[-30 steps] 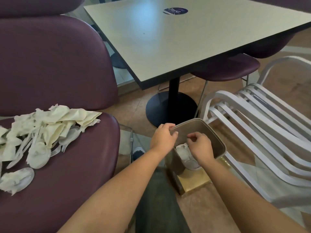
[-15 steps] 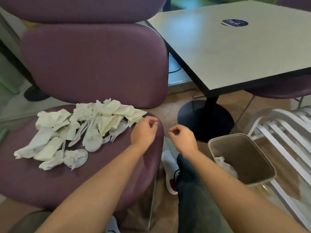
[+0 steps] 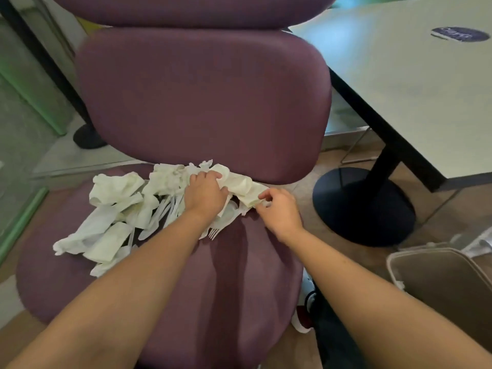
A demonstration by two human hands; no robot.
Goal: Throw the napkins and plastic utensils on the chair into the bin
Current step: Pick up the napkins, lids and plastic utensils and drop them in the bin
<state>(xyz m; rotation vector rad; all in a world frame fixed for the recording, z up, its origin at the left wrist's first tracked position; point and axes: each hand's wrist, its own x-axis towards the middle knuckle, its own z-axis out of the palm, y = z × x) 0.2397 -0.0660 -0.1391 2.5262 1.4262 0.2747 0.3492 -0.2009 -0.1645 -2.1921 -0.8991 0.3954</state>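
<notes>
At frame centre, the left hand (image 3: 206, 191) curled its fingers over crumpled napkins (image 3: 117, 209) on the purple chair (image 3: 234, 275); the right hand (image 3: 279, 209) pinched a napkin edge beside it. Plastic forks (image 3: 214, 231) lay beneath. Gathering paper and utensils together would likely save trips (the bin (image 3: 399, 262) waited lower right). A pale table (image 3: 399, 89) filled the upper right.

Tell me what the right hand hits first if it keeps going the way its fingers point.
The right hand points up-left; its fingertips already touch the crumpled napkin. Beyond that, probably the left hand, though depth is unclear.
</notes>
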